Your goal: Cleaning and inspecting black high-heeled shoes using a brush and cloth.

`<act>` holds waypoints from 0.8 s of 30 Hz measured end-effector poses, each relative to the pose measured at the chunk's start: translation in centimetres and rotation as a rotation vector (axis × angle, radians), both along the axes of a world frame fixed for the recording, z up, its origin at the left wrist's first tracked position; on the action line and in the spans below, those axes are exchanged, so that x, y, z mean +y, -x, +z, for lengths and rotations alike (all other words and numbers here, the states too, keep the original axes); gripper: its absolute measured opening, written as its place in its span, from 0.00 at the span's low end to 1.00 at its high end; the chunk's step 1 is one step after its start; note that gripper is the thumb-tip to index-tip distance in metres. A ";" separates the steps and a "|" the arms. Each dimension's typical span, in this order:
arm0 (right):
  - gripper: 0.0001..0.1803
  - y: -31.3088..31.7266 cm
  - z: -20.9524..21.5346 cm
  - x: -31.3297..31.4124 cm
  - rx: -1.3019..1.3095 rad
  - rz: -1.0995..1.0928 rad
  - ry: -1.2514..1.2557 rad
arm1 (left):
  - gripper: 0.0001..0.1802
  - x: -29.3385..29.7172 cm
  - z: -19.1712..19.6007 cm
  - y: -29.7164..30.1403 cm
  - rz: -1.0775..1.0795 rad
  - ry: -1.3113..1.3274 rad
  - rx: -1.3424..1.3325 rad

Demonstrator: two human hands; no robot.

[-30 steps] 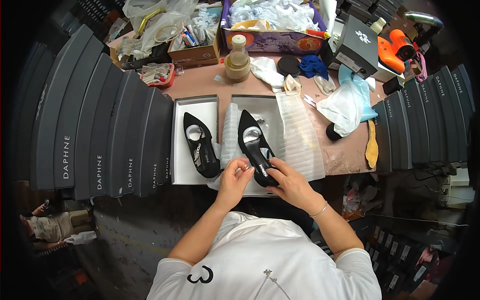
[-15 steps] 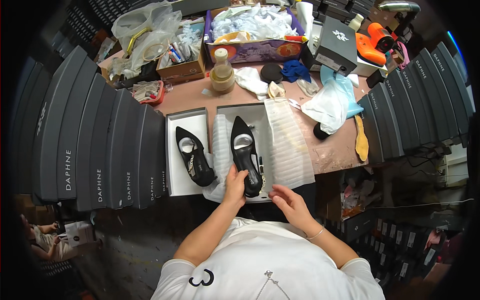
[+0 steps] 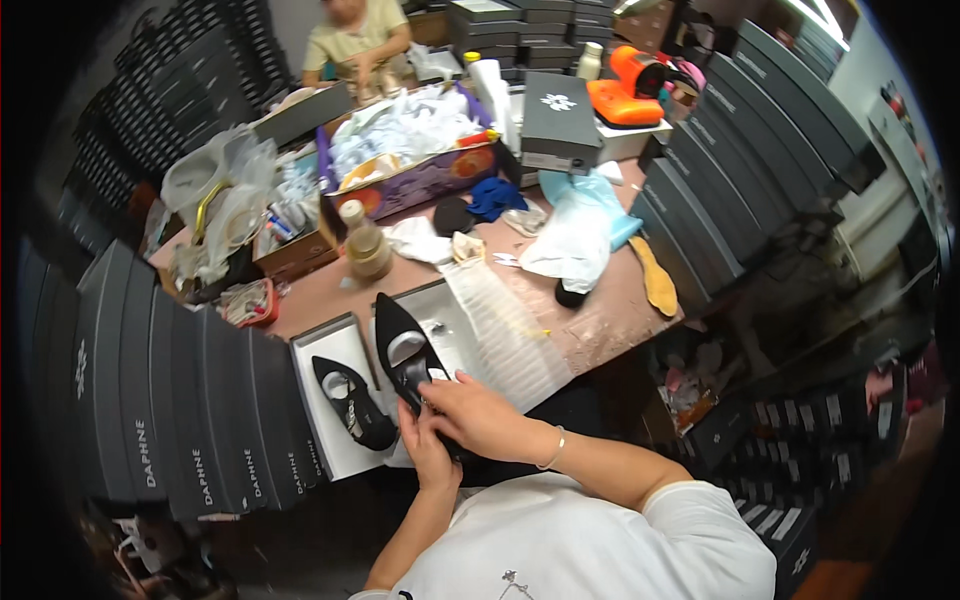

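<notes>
A black pointed slingback shoe (image 3: pixel 392 328) is in both my hands, toe pointing away from me. My left hand (image 3: pixel 432 462) grips it from below near the heel. My right hand (image 3: pixel 490 418) lies across the shoe's back part, its fingers closed at the opening and hiding the strap and heel. The matching black shoe (image 3: pixel 375 428) lies in a white-lined box part (image 3: pixel 330 455) to the left. Under the held shoe is a second box part (image 3: pixel 438 302), with a ribbed white packing sheet (image 3: pixel 510 330) folded out over its right side.
Dark shoe boxes stand in rows at left (image 3: pixel 160 400) and right (image 3: pixel 700 200). Behind are a glue bottle (image 3: pixel 367 250), a purple carton (image 3: pixel 410 185) of crumpled tissue, an orange heat gun (image 3: pixel 630 95) and a yellow insole (image 3: pixel 655 280). Another person (image 3: pixel 360 45) is across the table.
My right hand has moved left onto the shoe; it was apart from it before. The view has turned, so the table sits tilted and more of the far side shows.
</notes>
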State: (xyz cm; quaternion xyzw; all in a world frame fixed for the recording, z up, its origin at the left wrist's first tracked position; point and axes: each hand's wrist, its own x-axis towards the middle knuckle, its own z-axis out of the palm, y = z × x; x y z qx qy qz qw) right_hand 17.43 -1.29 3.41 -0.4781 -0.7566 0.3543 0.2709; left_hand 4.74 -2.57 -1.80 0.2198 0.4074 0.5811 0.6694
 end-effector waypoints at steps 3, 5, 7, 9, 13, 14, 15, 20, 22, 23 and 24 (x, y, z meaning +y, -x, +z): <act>0.38 -0.6 1.4 -0.2 -0.160 0.144 -0.017 | 0.21 -0.1 0.2 0.0 0.001 -0.022 -0.019; 0.44 -2.6 1.7 -1.5 0.039 0.091 -0.171 | 0.22 0.6 0.6 0.5 0.007 0.024 0.047; 0.50 -3.7 2.3 -1.7 0.017 0.061 -0.040 | 0.24 0.7 4.2 -1.1 -0.038 0.156 0.044; 0.51 -4.4 2.3 -1.6 0.185 0.038 0.150 | 0.26 0.7 3.9 -2.2 -0.078 0.088 -0.001; 0.39 -10.0 2.5 -2.2 0.508 -0.187 0.001 | 0.25 4.0 6.3 -3.4 -0.370 -0.370 0.324; 0.35 -12.6 2.3 -2.5 0.502 -0.298 -0.109 | 0.22 6.7 7.6 -3.1 -0.440 -0.714 0.742; 0.35 -15.5 2.4 -3.1 0.548 -0.365 -0.125 | 0.20 9.8 9.6 -4.4 -0.508 -1.059 1.145; 0.31 -25.3 -0.5 -9.0 0.517 -0.722 -0.110 | 0.11 22.3 6.6 -22.1 -0.975 -1.091 1.139; 0.30 -26.9 -1.3 -10.9 0.506 -0.816 -0.089 | 0.17 26.9 0.4 -29.3 -0.962 -1.303 1.205; 0.31 -27.4 -1.9 -12.0 0.526 -0.861 -0.050 | 0.22 28.4 -1.4 -32.6 -0.979 -1.284 1.348; 0.31 -27.7 -2.0 -12.4 0.555 -0.879 -0.035 | 0.25 30.9 -4.8 -34.9 -0.870 -1.364 1.518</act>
